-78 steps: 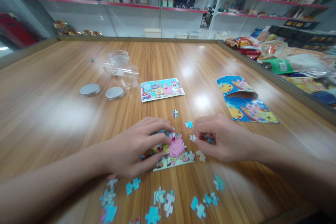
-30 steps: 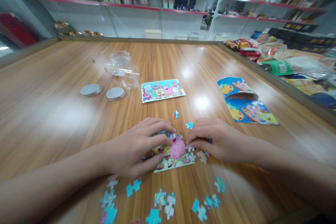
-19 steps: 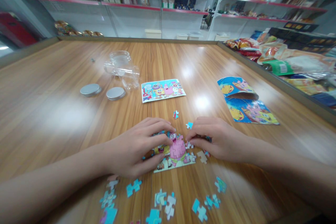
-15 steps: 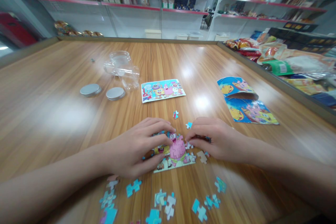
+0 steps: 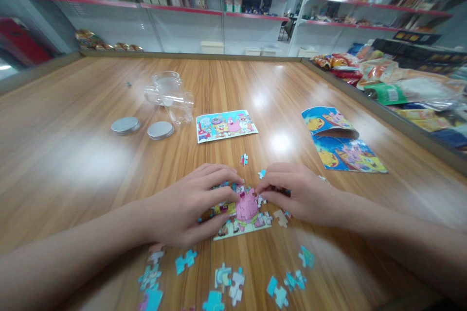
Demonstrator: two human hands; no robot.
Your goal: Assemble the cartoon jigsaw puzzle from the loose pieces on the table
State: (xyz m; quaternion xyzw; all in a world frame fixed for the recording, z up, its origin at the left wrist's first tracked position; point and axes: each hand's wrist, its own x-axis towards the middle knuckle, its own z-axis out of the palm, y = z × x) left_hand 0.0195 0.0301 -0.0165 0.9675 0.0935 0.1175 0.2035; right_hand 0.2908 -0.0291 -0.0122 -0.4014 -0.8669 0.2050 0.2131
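A partly assembled cartoon jigsaw (image 5: pixel 243 211) with a pink figure lies on the wooden table (image 5: pixel 73 155) in front of me. My left hand (image 5: pixel 189 206) rests flat on its left side, fingers spread over the joined pieces. My right hand (image 5: pixel 297 194) is curled at the puzzle's upper right edge, fingertips pinched on a small puzzle piece (image 5: pixel 261 199) that touches the assembled part. Loose blue and white pieces (image 5: pixel 233 279) are scattered along the near edge, and two more pieces (image 5: pixel 243 159) lie just beyond my hands.
A printed reference picture (image 5: pixel 226 125) lies past the puzzle. Clear jars (image 5: pixel 170 95) lie on their sides at the left with two metal lids (image 5: pixel 160 129) beside them. A torn blue package (image 5: pixel 341 141) is at the right. Snack bags (image 5: pixel 397 87) and store shelves surround the table.
My right hand has slid left from the loose pieces to the puzzle's upper right edge, bringing a piece against it. My left hand has stayed put.
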